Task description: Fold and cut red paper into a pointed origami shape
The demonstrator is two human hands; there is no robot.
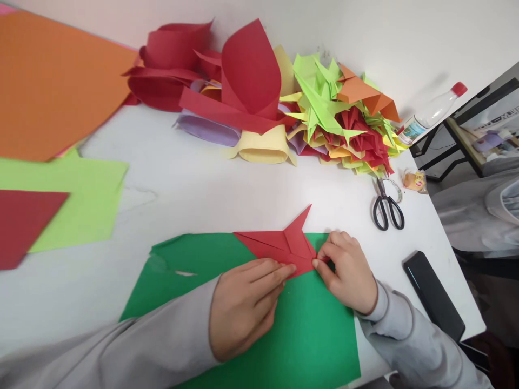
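A red folded paper point(279, 243) with a pointed tip sticking up lies flat on a green sheet point(316, 335). My left hand point(251, 300) rests on the lower edge of the red paper, its fingers drawn together and curled there. At the paper's right corner, my right hand point(346, 267) pinches it between thumb and forefinger. The fold lines show on the red paper's upper face. The underside of my left hand is hidden.
Red, purple and yellow curled papers point(251, 70) and a heap of folded paper shapes point(324, 102) line the wall. Orange sheets point(57, 86) lie left. Black-handled scissors point(387, 208), a roll of tape point(392, 190), a black phone point(433, 294) and a red-capped bottle point(432, 113) are right.
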